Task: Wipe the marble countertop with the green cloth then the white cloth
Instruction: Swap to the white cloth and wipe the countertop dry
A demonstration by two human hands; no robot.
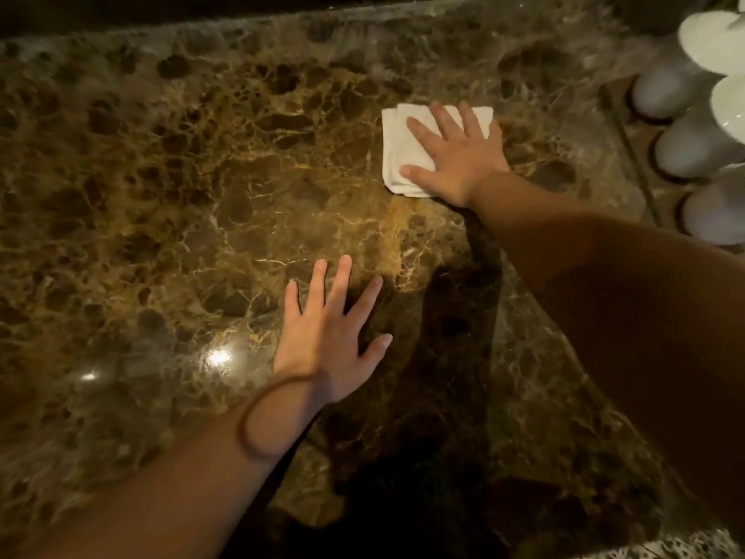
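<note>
Two flat hands on glossy marble countertop (169,187).

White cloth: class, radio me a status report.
Right hand flat on folded white cloth. Left hand spread on marble countertop. White cups close right.

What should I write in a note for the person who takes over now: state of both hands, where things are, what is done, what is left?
Right hand: flat, fingers spread, pressing the folded white cloth onto the marble countertop, far right, near the white rounded objects.
Left hand: open, empty, flat on the marble.
Green cloth: not in view.
Done: white-cloth stage reached, so the green pass seems over.
Left: wipe the remaining marble with the white cloth.
</note>
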